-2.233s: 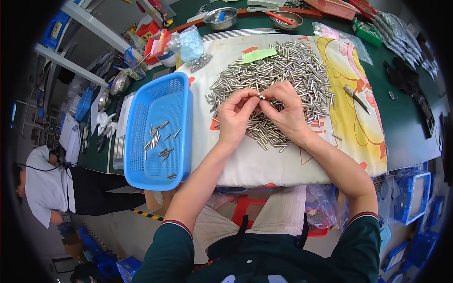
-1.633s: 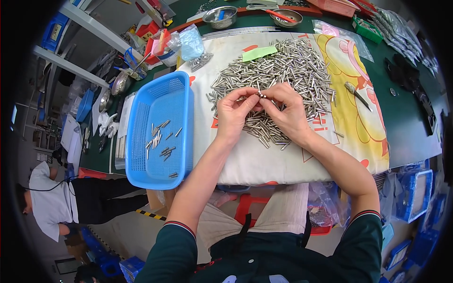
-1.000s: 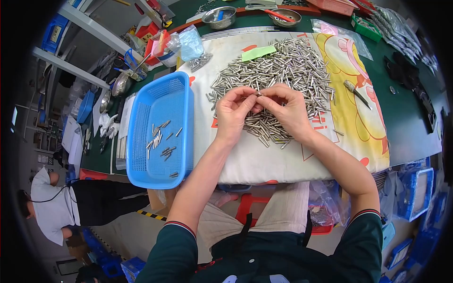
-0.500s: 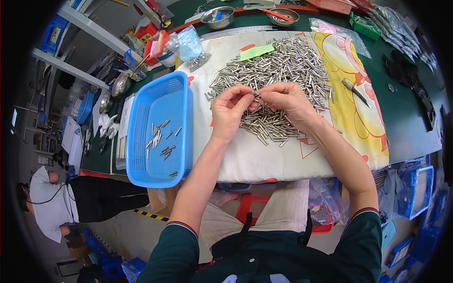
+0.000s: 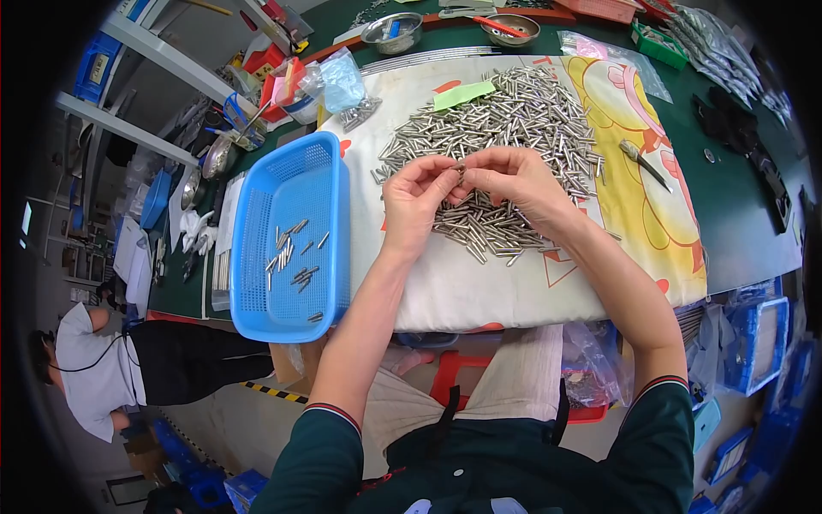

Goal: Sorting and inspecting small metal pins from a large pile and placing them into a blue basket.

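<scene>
- The left hand (image 5: 417,199) and right hand (image 5: 511,180) meet fingertip to fingertip above the cloth, each pinching one end of a single small metal pin (image 5: 460,169); the other fingers curl in loosely.
- That pin is held in the air between the two hands, just over the near edge of the pile of pins (image 5: 501,137), not touching it as far as can be seen.
- The pile spreads far and right of the hands across the white cloth (image 5: 479,291) that covers the bench; it is still large, with hundreds of loose pins lying crisscross.
- Left of the hands sits the blue basket (image 5: 257,257), its floor mostly bare: only a small scatter of pins (image 5: 291,257) lies there.
- Judged from that, the sorting looks to be at an early stage: a handful moved over, nearly the whole heap left to handle one by one.
- Further out, a green tag (image 5: 463,94) lies on the far side of the pile, a small dark tool (image 5: 642,163) lies on the yellow part of the cloth at right, and two steel bowls (image 5: 392,32) stand at the far edge.
- Another person (image 5: 103,368) sits low at the far left, apart from this work.
</scene>
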`<state>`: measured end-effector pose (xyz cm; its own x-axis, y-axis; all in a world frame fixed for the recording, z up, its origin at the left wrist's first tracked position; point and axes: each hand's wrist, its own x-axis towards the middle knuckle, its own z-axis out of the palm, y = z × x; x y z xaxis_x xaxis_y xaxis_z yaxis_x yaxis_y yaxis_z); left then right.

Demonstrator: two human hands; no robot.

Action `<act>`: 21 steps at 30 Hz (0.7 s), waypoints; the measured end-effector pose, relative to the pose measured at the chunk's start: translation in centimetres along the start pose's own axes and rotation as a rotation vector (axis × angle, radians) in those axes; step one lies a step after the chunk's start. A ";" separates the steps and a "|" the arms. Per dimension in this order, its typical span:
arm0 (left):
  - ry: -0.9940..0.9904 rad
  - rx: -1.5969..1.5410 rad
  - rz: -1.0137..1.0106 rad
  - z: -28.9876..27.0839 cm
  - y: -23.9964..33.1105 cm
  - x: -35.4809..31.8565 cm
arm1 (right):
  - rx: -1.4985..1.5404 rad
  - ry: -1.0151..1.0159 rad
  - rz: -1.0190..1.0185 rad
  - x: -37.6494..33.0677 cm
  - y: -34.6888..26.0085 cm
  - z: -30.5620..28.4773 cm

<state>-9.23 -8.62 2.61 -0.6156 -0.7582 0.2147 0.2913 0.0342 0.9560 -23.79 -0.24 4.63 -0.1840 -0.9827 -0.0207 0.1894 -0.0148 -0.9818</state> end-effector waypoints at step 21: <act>0.036 -0.041 -0.062 1.1 0.0 -0.8 | -0.103 0.094 -0.094 0.0 0.7 0.1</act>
<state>-9.51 -7.30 2.64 -0.6070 -0.7810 0.1471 0.2838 -0.0401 0.9580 -23.54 -0.32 3.96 -0.2866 -0.9562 0.0591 0.0683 -0.0820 -0.9943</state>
